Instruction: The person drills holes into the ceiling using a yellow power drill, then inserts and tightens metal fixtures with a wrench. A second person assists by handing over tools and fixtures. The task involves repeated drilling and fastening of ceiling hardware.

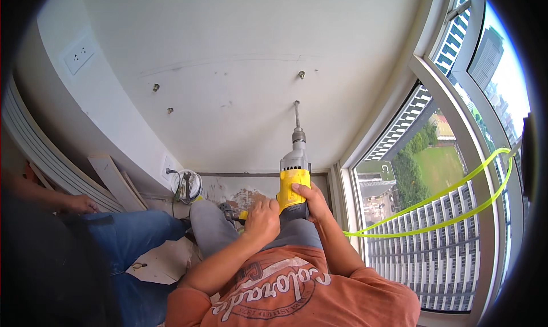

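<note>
Both arms reach forward, elbows bent. The left hand [261,218] and right hand [313,200] are closed in a grip, side by side.

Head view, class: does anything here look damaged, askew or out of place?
Yes. Below the white wall, beside the yellow drill, the floor strip shows chipped, reddish broken patches. Loose boards lean askew against the left wall, and a bucket stands beside them.

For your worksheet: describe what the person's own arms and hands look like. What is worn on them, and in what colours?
The left hand and right hand are both bare, with no gloves, and no watch, ring or band shows. The forearms are uncovered too. Short orange sleeves cover only the upper arms. They belong to an orange T-shirt with a white and dark printed emblem on the chest.
</note>
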`<state>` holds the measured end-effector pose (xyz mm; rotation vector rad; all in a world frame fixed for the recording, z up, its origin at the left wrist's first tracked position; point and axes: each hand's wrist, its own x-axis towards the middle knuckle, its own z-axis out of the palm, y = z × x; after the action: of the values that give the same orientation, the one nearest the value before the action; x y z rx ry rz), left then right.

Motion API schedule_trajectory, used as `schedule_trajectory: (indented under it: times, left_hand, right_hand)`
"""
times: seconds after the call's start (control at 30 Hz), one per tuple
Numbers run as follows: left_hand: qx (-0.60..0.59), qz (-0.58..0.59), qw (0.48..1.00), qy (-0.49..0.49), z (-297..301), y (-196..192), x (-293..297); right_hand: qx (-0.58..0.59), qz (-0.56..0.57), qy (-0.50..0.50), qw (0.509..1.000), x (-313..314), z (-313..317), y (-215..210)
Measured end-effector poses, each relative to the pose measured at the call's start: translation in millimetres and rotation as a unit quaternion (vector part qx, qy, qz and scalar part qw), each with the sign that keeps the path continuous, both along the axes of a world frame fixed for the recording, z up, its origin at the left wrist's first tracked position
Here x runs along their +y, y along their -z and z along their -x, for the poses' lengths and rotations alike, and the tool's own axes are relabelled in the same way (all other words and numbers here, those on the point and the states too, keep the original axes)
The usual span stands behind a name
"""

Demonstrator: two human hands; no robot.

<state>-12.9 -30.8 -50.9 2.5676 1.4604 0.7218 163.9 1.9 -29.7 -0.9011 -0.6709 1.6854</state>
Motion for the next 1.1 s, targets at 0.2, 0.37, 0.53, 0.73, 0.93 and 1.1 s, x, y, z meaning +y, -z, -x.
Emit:
schedule_trajectory:
  times: [0.2,0.37,0.53,0.73,0.93,1.1]
  left_hand:
    - [-0.025,-0.014,1.000,0.001,0,2,-4]
    - [-0.039,0.016,0.999,0.002,2,-5,8]
    - [-0.002,0.019,1.000,-0.006,3,-26,36]
    - [-0.025,0.024,0.999,-0.002,8,-14,20]
    - [-0.021,0.029,0.999,-0.007,7,-11,32]
    - [-0.033,0.042,0.999,-0.004,4,-8,25]
  right_hand:
    - [-0.046,-0.020,-0.013,0.999,-2,0,2]
    - [-0.048,-0.009,-0.005,0.999,13,4,-5]
    - [-0.003,0.010,-0.002,1.000,37,5,-19]
    - [-0.031,-0.014,0.010,0.999,18,12,-15]
    - [-0.039,-0.004,0.026,0.999,28,15,-16]
    - [-0.040,-0.017,0.010,0.999,25,10,-13]
